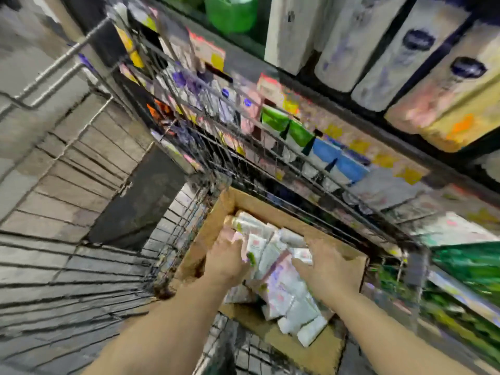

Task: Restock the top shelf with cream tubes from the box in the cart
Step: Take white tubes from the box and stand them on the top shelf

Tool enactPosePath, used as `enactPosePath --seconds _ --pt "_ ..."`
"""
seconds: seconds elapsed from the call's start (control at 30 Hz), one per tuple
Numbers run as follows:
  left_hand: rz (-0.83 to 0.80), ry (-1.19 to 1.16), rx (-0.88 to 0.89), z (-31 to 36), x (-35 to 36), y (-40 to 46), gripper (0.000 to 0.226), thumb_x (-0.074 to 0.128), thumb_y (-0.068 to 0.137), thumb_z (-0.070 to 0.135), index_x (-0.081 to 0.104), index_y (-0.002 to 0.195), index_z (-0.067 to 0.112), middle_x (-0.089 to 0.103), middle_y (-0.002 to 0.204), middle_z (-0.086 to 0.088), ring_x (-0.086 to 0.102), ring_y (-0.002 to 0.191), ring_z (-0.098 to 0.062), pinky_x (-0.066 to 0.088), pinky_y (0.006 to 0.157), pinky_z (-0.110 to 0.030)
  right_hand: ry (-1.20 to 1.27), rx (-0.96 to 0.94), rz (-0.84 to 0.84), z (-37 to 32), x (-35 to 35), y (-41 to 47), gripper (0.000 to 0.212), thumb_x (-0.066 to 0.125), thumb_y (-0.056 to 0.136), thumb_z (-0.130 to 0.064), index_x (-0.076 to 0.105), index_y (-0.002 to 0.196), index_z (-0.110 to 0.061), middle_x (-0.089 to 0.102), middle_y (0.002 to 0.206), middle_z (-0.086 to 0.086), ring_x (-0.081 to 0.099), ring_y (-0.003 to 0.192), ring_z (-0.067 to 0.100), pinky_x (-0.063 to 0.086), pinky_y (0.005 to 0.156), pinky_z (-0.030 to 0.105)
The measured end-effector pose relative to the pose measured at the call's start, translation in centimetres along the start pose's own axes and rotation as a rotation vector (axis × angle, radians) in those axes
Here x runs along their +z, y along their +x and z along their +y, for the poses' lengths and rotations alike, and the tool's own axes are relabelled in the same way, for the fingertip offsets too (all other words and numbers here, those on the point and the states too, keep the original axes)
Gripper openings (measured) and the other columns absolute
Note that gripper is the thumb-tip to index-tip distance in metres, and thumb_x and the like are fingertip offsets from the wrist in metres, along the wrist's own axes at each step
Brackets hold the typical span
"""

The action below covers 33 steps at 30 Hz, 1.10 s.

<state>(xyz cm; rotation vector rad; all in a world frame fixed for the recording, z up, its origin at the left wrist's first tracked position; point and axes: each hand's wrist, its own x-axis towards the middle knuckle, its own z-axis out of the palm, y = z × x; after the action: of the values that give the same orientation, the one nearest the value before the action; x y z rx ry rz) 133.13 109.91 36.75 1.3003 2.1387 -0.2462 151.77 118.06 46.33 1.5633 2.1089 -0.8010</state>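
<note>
Cardboard box (273,212) in wire cart (173,239): cream tubes (286,290) heaped, long axes mostly pointing away. Left hand (230,262) grips several tubes; right hand (324,269) lies spread on the pile, equally near.

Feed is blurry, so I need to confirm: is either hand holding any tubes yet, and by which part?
Left hand grips a few cream tubes around their middles. Right hand rests on the pile in the box; its hold cannot be told.
</note>
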Motion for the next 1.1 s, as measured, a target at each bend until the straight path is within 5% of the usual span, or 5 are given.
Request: enactPosePath --seconds 0.4,0.57,0.7,0.93,1.1 --pt "-0.318 -0.403 -0.231 -0.2 5.0 4.5 0.052 0.076 0.057 0.059 0.068 0.088 0.017 0.072 0.090 0.002 0.066 0.082 -0.017 0.053 0.069 -0.026 0.221 0.127 -0.116 1.2 7.7 3.5 0.061 0.044 0.097 -0.049 0.026 0.150 -0.026 0.040 0.150 0.003 0.036 0.136 0.025 0.035 0.108 0.036" --pt "-0.359 -0.783 -0.014 -0.6 1.6 3.3 0.025 0.081 0.073 0.031 0.066 0.078 0.012 0.061 0.070 0.003 0.054 0.063 -0.010 0.042 0.055 -0.019 0.780 0.248 -0.340 -1.8 6.7 3.9 0.042 0.054 0.092 -0.051 0.061 0.118 -0.018 0.060 0.094 -0.006 0.055 0.082 0.012 0.044 0.069 0.025" --pt "-0.317 -0.893 0.231 0.0 -1.0 2.9 0.039 0.086 0.059 0.036 0.066 0.085 0.016 0.059 0.079 0.002 0.054 0.074 -0.014 0.046 0.068 -0.030 1.124 0.270 -0.341 -3.2 5.7 4.1 0.021 0.065 0.089 -0.039 0.061 0.103 -0.024 0.069 0.098 -0.002 0.067 0.092 0.012 0.058 0.084 0.033" --pt "-0.517 -0.055 -0.085 -2.2 2.6 1.9 0.038 0.072 0.077 0.046 0.062 0.100 0.017 0.067 0.108 -0.005 0.064 0.097 -0.023 0.049 0.079 -0.030 1.024 0.326 -0.199 0.6 5.8 4.1 0.015 0.066 0.090 -0.031 0.063 0.099 -0.020 0.069 0.093 -0.003 0.067 0.084 0.015 0.058 0.078 0.036" --pt "-0.474 0.200 0.063 -1.7 3.7 0.6 0.041 0.046 0.096 0.040 0.056 0.121 0.009 0.059 0.125 -0.009 0.057 0.114 -0.026 0.045 0.097 -0.033 1.012 0.352 -0.223 3.0 6.6 2.2 0.014 0.066 0.090 -0.032 0.064 0.097 -0.020 0.071 0.096 0.008 0.060 0.069 0.020 0.044 0.059 0.031"
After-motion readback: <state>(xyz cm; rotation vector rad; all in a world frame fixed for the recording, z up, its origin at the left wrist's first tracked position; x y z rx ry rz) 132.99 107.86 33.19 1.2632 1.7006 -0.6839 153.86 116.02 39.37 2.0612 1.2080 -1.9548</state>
